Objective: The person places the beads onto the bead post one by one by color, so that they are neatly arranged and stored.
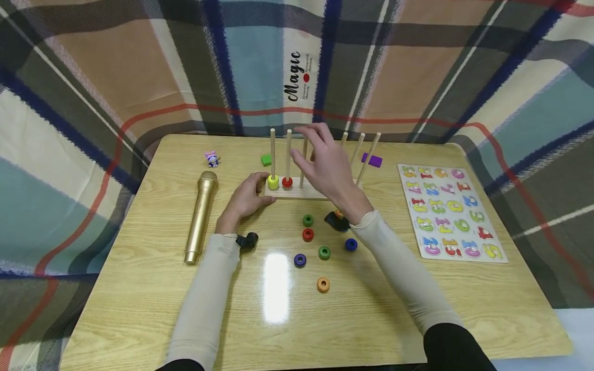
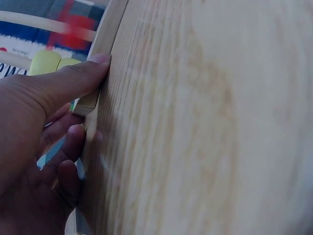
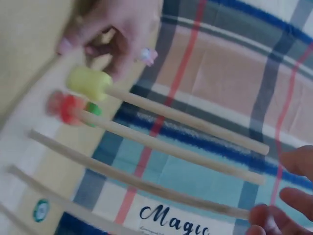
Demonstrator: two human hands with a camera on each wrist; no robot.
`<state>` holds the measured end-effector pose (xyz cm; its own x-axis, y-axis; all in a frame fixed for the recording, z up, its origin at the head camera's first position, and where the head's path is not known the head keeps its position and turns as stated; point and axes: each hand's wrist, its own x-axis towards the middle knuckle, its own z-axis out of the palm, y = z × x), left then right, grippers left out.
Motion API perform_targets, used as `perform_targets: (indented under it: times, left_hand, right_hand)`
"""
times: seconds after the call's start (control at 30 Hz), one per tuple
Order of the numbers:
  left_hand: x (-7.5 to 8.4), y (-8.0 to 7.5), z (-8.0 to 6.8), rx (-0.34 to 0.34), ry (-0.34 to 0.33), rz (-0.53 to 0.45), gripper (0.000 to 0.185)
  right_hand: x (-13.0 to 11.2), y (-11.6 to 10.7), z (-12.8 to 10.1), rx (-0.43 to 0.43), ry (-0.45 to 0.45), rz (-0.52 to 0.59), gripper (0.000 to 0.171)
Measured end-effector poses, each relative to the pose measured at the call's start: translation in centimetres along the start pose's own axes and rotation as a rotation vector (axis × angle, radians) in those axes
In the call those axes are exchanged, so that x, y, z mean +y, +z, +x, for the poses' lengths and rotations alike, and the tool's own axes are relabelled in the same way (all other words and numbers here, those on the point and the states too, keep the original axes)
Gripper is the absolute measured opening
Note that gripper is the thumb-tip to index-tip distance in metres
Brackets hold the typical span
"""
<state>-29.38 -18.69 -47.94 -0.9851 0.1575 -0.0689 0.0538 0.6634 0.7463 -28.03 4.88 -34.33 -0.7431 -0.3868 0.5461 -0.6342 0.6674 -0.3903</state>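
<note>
Two hands were held at a wooden peg rack (image 1: 297, 191) that stood near the middle of the surface (image 1: 139, 288), its long base laid left to right and its pegs pointed upward. The left hand (image 1: 246, 198) was stretched forward with the wrist low on the surface, and the left end of the base was pinched between its thumb and curled fingers (image 2: 73, 142), as the left wrist view showed. The right hand (image 1: 327, 167) was raised above the rack with the forearm angled in from the right; its fingers (image 3: 293, 164) were spread and relaxed beside the tops of the pegs, and nothing was grasped by them. A yellow ring (image 1: 273, 181) was seated at the foot of the leftmost peg, and a red ring (image 1: 287, 182) at the foot of the next one. Loose rings were scattered on the surface in front of the rack, among them a green ring (image 1: 308, 220) and an orange ring (image 1: 323, 284). A gold microphone (image 1: 200, 216) was laid to the left, its long axis running toward and away from the person, and a number puzzle board (image 1: 447, 211) was laid to the right
</note>
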Motion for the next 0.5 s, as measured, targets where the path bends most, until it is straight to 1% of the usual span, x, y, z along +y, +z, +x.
perform_targets:
  times: [0.03, 0.07, 0.13, 0.23, 0.3, 0.33, 0.4, 0.5]
  left_hand:
    - [0.1, 0.0, 0.1, -0.007, 0.001, 0.003, 0.078]
    - [0.2, 0.0, 0.2, -0.013, 0.003, 0.01, 0.078]
    - [0.5, -0.1, 0.4, -0.03, 0.008, 0.028, 0.079]
    - [0.8, -0.6, 0.8, -0.056, 0.024, 0.073, 0.083]
    - [1.0, -0.9, 1.1, -0.083, 0.037, 0.098, 0.085]
    - [1.1, -1.0, 1.2, -0.101, 0.04, 0.104, 0.086]
    - [1.2, -1.2, 1.4, -0.134, 0.045, 0.117, 0.087]
    - [1.2, -1.2, 1.5, -0.161, 0.036, 0.112, 0.086]
  right_hand:
    - [0.1, -0.2, -1.0, -0.029, -0.005, -0.009, 0.035]
    - [0.2, -0.3, -2.0, -0.079, -0.002, -0.028, 0.03]
    - [0.3, -0.3, -4.2, -0.246, 0.028, -0.08, 0.025]
    - [0.6, 0.2, -7.2, -0.543, 0.103, -0.146, 0.027]
    - [0.8, 0.9, -8.9, -0.675, 0.134, -0.166, 0.031]
    - [1.0, 1.2, -9.6, -0.708, 0.135, -0.173, 0.031]
    - [1.2, 2.0, -10.8, -0.73, 0.124, -0.179, 0.029]
    - [1.3, 2.8, -11.8, -0.695, 0.094, -0.176, 0.029]
